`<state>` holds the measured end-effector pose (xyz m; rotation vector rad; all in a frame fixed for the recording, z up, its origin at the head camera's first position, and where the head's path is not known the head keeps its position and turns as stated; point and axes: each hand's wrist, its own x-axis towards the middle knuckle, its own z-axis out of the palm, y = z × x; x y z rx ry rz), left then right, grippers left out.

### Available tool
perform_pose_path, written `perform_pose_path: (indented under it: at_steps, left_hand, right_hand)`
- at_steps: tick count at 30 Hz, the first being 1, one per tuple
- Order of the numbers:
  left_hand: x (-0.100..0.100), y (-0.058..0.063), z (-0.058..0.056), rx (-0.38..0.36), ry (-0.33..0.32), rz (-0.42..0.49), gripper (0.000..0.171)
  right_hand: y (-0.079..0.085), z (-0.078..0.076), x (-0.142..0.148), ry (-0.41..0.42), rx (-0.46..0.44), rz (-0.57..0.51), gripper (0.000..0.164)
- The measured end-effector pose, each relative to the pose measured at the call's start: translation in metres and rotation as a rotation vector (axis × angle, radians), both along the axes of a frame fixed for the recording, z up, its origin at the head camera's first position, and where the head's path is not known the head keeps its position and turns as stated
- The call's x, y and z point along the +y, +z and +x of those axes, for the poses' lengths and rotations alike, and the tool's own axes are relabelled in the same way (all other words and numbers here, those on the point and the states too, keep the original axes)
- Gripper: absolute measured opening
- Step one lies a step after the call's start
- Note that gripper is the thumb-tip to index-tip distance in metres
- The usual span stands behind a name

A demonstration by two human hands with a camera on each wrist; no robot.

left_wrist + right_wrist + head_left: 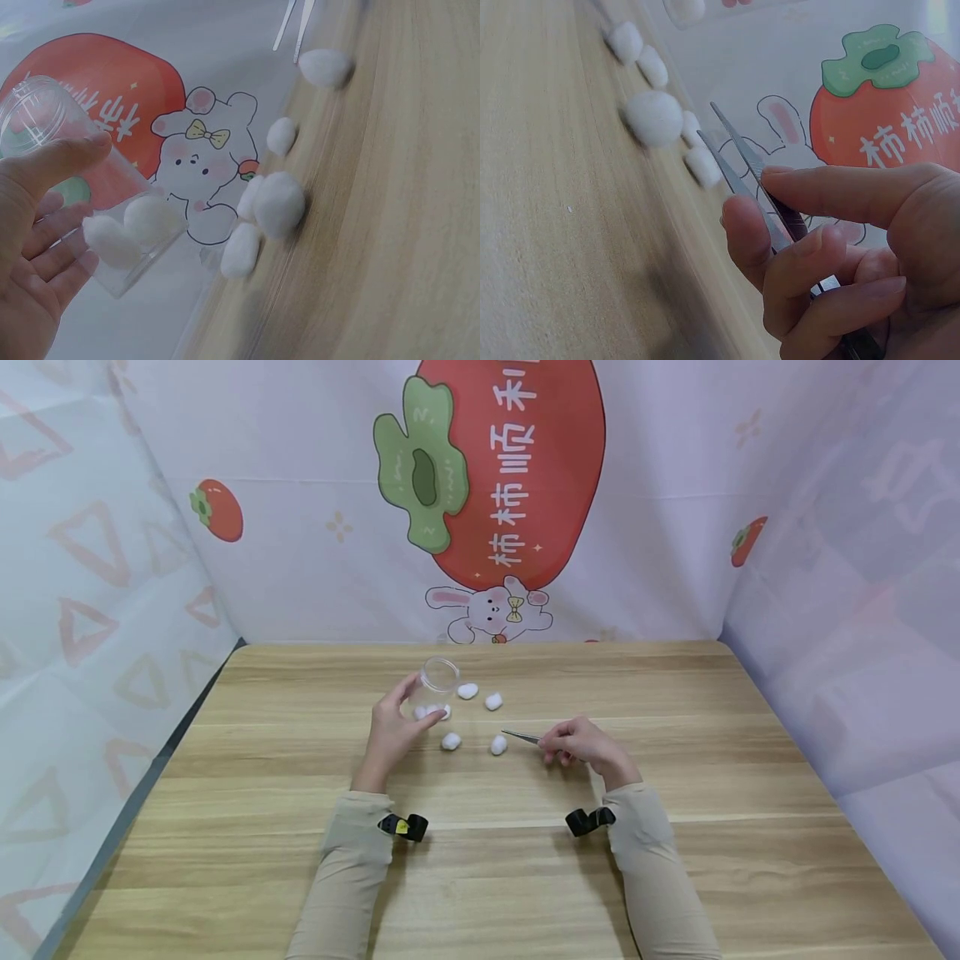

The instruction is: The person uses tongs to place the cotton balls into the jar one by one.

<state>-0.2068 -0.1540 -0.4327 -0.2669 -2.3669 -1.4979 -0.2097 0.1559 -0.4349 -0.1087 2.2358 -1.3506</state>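
Observation:
My left hand (393, 727) grips a clear plastic jar (129, 174), thumb on one side and fingers on the other. The jar is tilted and its round mouth has no lid on it. Inside, at the bottom, lie cotton balls (112, 241). My right hand (583, 745) pinches a pair of metal tweezers (739, 142) between thumb and fingers, and their tips stand apart with nothing between them. Close to those tips, on the table, is a white cotton ball (498, 744). Another cotton ball (451, 741) lies nearer the left hand.
Two more cotton balls, one (467, 691) beside the jar and one (492, 701) to its right, sit farther back on the wooden table (480, 877). A printed cloth (300, 568) hangs behind the table's far edge, with cloth at both sides too.

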Motion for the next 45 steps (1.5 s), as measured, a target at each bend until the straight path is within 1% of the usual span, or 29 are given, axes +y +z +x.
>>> perform_pose_path:
  at_steps: [7,14,24,33,39,45]
  left_hand:
    - [0.0,0.002,0.001,0.001,0.0,0.01,0.067]
    - [0.0,0.002,0.001,-0.004,0.003,0.013,0.067]
    - [-0.001,0.001,0.001,-0.005,0.0,0.016,0.067]
    - [-0.001,0.0,0.0,0.005,0.0,0.023,0.067]
    - [-0.001,0.0,0.0,-0.004,0.0,0.024,0.067]
    - [0.0,0.0,0.0,-0.006,-0.001,0.017,0.067]
  right_hand:
    - [-0.003,0.001,0.001,0.007,-0.007,0.025,0.028]
    - [-0.001,0.003,-0.001,0.01,-0.014,0.024,0.026]
    - [-0.003,0.004,-0.002,0.017,-0.023,0.024,0.026]
    - [-0.01,0.001,-0.005,0.011,-0.017,0.035,0.024]
    - [-0.012,0.001,-0.008,0.021,-0.004,0.055,0.022]
    - [-0.012,0.002,-0.012,0.013,0.002,0.066,0.019]
